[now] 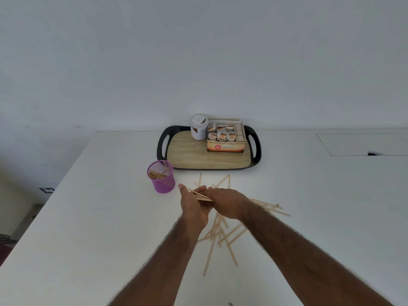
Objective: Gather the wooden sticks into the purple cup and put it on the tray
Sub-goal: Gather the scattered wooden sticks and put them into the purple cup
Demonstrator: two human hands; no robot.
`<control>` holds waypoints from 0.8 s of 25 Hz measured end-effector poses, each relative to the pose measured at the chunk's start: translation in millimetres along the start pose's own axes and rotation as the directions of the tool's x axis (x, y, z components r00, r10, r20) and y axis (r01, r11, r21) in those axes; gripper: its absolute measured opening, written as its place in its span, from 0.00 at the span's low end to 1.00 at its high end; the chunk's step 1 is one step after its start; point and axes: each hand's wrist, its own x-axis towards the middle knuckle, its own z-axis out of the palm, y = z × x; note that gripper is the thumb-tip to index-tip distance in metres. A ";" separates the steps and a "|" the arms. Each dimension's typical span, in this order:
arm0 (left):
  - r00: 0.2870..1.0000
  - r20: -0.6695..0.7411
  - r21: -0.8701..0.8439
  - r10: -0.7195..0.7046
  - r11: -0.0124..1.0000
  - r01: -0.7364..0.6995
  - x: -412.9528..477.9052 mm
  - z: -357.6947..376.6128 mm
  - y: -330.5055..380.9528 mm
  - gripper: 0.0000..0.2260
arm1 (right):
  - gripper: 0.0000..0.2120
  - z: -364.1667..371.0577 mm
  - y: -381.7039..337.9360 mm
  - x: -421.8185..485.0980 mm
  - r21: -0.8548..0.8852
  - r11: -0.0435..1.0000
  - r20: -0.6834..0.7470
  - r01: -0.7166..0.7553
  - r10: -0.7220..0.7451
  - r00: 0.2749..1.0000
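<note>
A purple mesh cup (163, 181) stands on the white table, left of my hands, with several wooden sticks inside it. My left hand (192, 205) and my right hand (227, 200) meet over the table and together hold a small bundle of wooden sticks (199, 195). More loose sticks (223, 234) lie scattered on the table beneath and to the right of my arms, and a few beyond my hands. The tray (198, 156), wood-patterned with a black rim and handles, sits behind the cup and the sticks.
On the tray's back part stand a white jar (199, 127) and an open box of tea bags (226, 138). The table's left edge runs diagonally past the cup. A rectangular hatch (362, 144) is set into the table at far right.
</note>
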 end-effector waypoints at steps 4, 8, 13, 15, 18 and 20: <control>0.996 -0.084 0.101 0.006 0.995 0.002 -1.4 0.3 5.1 0.35 | 0.20 6.4 -0.3 -4.1 -0.031 0.999 -0.027 0.022 -0.023 0.999; 0.992 -0.092 0.214 0.082 0.975 -0.061 -3.3 1.4 11.6 0.34 | 0.12 20.0 4.4 -8.1 -0.127 0.992 -0.140 -0.001 -0.017 0.990; 0.985 0.002 0.359 0.175 0.919 -0.164 -7.5 8.7 17.9 0.27 | 0.11 29.7 8.8 -7.4 -0.119 0.985 -0.293 -0.123 0.084 0.953; 0.984 0.026 0.341 0.174 0.924 -0.172 -12.3 11.6 18.5 0.25 | 0.11 25.4 9.6 -6.3 -0.073 0.984 -0.364 -0.161 0.124 0.923; 0.988 0.050 0.305 0.146 0.940 -0.155 -19.2 11.0 15.5 0.26 | 0.14 10.0 8.8 -2.2 0.251 0.944 -0.335 -0.214 0.292 0.896; 0.994 0.067 0.257 0.083 0.962 -0.097 -21.7 7.3 7.9 0.29 | 0.16 -3.0 4.5 0.4 0.742 0.658 -0.256 -0.131 0.458 0.851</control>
